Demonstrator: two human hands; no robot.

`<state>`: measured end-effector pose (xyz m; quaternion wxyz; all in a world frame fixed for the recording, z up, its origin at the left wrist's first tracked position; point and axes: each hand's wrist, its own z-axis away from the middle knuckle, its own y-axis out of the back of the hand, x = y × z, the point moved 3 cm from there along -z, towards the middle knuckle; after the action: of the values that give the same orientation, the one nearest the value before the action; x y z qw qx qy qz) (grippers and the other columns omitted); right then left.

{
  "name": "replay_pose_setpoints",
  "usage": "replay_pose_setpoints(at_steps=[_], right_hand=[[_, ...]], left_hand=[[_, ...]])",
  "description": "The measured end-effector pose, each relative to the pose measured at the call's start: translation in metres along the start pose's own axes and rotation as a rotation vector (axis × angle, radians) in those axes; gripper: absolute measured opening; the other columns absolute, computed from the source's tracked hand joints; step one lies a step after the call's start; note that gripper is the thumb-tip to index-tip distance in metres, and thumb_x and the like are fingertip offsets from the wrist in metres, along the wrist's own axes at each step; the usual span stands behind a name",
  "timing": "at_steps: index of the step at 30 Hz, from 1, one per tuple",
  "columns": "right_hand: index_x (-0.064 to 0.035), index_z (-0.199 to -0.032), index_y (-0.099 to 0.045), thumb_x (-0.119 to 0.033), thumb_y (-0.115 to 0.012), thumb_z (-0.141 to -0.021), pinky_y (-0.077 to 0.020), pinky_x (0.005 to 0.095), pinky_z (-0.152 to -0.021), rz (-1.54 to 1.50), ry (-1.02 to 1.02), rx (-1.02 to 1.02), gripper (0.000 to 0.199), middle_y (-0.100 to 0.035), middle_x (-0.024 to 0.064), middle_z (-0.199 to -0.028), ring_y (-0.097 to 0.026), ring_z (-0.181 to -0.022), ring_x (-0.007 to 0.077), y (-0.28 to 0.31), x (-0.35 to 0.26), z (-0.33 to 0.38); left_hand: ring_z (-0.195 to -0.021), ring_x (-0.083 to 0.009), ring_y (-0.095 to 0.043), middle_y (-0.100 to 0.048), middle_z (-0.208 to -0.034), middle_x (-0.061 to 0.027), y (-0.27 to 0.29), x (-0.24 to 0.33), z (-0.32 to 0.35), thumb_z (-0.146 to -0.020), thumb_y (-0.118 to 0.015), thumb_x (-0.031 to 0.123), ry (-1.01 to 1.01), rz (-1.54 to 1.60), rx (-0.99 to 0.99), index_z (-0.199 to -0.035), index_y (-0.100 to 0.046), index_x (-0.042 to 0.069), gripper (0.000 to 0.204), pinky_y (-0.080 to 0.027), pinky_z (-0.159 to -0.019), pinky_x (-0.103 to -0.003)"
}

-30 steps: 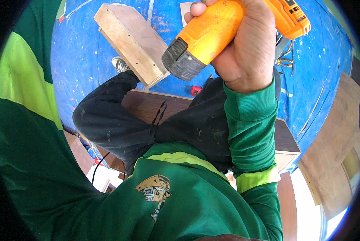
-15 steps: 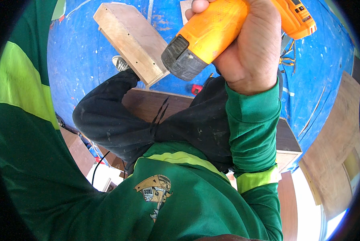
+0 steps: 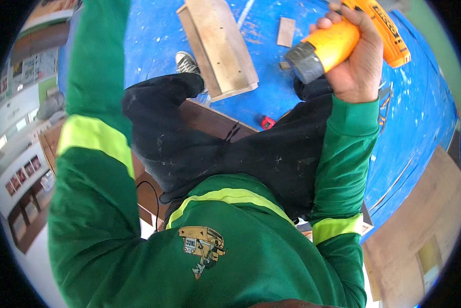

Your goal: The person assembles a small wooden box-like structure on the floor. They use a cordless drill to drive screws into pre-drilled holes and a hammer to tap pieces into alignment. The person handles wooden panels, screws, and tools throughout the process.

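My right hand (image 3: pixel 354 61) is shut around the grip of an orange cordless drill (image 3: pixel 343 38), held up at the top right with its dark grey battery base pointing left. My left arm in a green sleeve (image 3: pixel 94 118) rises along the left side, and my left hand is out of the picture past the top edge. Below the drill I see my legs in black trousers (image 3: pixel 240 149) and one grey shoe (image 3: pixel 186 62). A pale plywood piece (image 3: pixel 220 46) lies on the blue floor (image 3: pixel 415 118) just past the shoe.
A dark brown board (image 3: pixel 210 119) lies under my legs. A small wood offcut (image 3: pixel 286 32) and a small red object (image 3: pixel 267 122) lie on the blue floor. Brown boards (image 3: pixel 420 226) sit at the lower right. Low wooden furniture (image 3: pixel 25 220) stands at the far left.
The view has swung, so the drill and my right hand now sit further right and higher. My left arm has lifted higher along the left side.
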<state>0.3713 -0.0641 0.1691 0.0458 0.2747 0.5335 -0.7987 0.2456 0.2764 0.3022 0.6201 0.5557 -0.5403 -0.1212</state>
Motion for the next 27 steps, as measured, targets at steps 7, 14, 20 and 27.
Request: replay_pose_setpoints(at_steps=[7, 14, 20, 27], right_hand=[[-0.0022, -0.113, -0.061, -0.017, -0.069, -0.094, -0.0578, 0.0424, -0.076, 0.337, -0.129, 0.088, 0.025, -0.058, 0.0039, -0.085, -0.062, -0.076, 0.0208, 0.002, 0.031, 0.0], [-0.0049, -0.118, -0.061, -0.015, -0.073, -0.091, -0.0558, 0.0346, -0.057, 0.887, -0.116, 0.117, 0.031, -0.063, 0.0061, -0.087, -0.064, -0.064, 0.0196, 0.007, 0.087, 0.021], [-0.0029, -0.116, -0.06, -0.009, -0.07, -0.091, -0.0558, 0.0348, -0.06, 0.974, -0.09, 0.057, 0.028, -0.061, 0.0067, -0.087, -0.061, -0.066, 0.0187, 0.0, 0.123, 0.044], [-0.0005, -0.109, -0.063, -0.011, -0.069, -0.088, -0.0538, 0.035, -0.045, 1.078, -0.085, 0.145, 0.025, -0.061, 0.0079, -0.075, -0.064, -0.056, 0.0207, 0.017, 0.131, 0.059]], left_hand=[[-0.096, -0.0156, -0.072, -0.074, -0.105, -0.0051, -0.084, -0.133, 0.302, -0.098, -0.073, 0.013, 0.479, 0.857, 0.055, -0.113, -0.07, 0.003, 0.018, -0.059, -0.091, -0.033], [-0.088, -0.0169, -0.074, -0.078, -0.097, -0.0114, -0.139, -0.137, 0.334, -0.093, -0.08, 0.019, 0.403, 0.537, 0.142, -0.108, -0.076, 0.001, 0.024, -0.06, -0.081, -0.034], [-0.079, -0.0219, -0.079, -0.076, -0.088, -0.0146, -0.166, -0.124, 0.324, -0.091, -0.068, 0.013, 0.473, 0.612, 0.013, -0.092, -0.068, -0.002, 0.015, -0.06, -0.072, -0.037], [-0.079, -0.0259, -0.079, -0.078, -0.09, -0.0141, -0.204, -0.138, 0.337, -0.086, -0.072, 0.018, 0.433, 0.596, -0.025, -0.096, -0.075, 0.002, 0.02, -0.06, -0.074, -0.04]])
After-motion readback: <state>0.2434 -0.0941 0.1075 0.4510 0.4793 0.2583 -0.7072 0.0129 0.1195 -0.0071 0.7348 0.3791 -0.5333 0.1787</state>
